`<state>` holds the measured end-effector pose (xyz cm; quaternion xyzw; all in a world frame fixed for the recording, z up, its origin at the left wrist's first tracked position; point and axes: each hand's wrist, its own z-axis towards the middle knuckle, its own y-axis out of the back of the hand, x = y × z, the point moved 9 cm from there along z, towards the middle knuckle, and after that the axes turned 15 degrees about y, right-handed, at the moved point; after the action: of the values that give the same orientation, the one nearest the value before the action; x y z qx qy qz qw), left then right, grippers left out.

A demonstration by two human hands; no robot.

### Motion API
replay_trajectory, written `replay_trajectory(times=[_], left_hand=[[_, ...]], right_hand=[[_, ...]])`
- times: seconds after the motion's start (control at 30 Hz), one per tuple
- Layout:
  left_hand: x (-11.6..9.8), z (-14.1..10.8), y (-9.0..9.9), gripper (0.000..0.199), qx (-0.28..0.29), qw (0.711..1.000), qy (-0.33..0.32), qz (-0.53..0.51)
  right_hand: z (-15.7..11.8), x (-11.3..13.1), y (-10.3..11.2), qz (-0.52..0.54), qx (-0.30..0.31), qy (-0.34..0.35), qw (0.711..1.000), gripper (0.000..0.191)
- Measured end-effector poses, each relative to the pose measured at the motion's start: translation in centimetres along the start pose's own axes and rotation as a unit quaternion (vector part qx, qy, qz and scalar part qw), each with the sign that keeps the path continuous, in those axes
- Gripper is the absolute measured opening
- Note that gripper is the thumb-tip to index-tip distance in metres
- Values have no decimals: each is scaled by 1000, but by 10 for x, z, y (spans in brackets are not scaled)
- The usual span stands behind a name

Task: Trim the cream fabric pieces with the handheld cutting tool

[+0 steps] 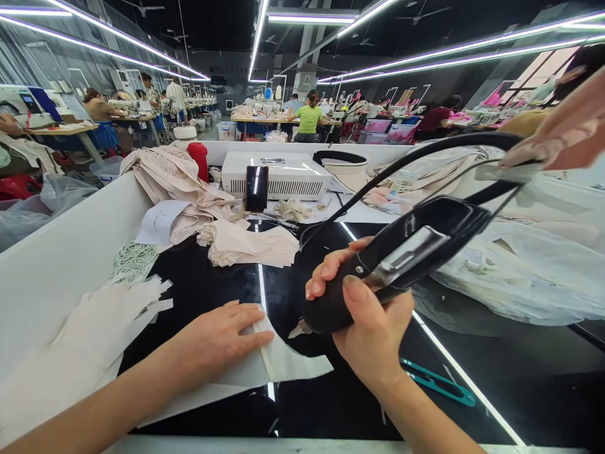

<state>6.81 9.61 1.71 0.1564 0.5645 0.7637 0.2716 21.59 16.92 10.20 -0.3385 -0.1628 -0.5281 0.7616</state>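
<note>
Right hand (371, 334) wrapped round black corded handheld tool (392, 271), metal tip (300, 328) just beside white fabric piece (300, 366); tool likely rigid, heavyish, grip mid-body. Left hand (222, 337) flat, nothing grasped, resting on fabric over glossy black tabletop (331, 407); fabric likely light, limp, press near edge.

Black tool (390, 268), white cloth (295, 362)

A right hand (373, 334) grips a black handheld tool (378, 277) above a glossy black surface (331, 410).
The left hand (222, 340) lies flat on a pale sheet (302, 366) toward the near edge, the tool's metal tip (300, 328) close to its curved side. Teal snips (439, 384) rest right of the right wrist; stacked cream cloth pieces (255, 246) lie by the far edge, before an upright phone (256, 198).
</note>
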Motion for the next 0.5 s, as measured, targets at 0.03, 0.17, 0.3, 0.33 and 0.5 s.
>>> replay_trajectory(times=[0.03,0.17,0.3,0.33,0.5], left_hand=[[-1,1,2,41,1,1000,0,3],[-10,5,11,43,-17,999,23,-16],[-26,9,6,42,13,995,42,-88],[-28,10,3,41,23,993,50,-102],[-31,10,-7,33,61,985,82,-142]], right_hand=[[0,4,3,-6,-2,-1,1000,35],[-3,17,15,-28,-4,-5,1000,35],[-11,25,24,-32,-9,-1,999,35],[-13,26,26,-32,-10,0,999,36],[-21,28,32,-28,-9,8,1000,37]])
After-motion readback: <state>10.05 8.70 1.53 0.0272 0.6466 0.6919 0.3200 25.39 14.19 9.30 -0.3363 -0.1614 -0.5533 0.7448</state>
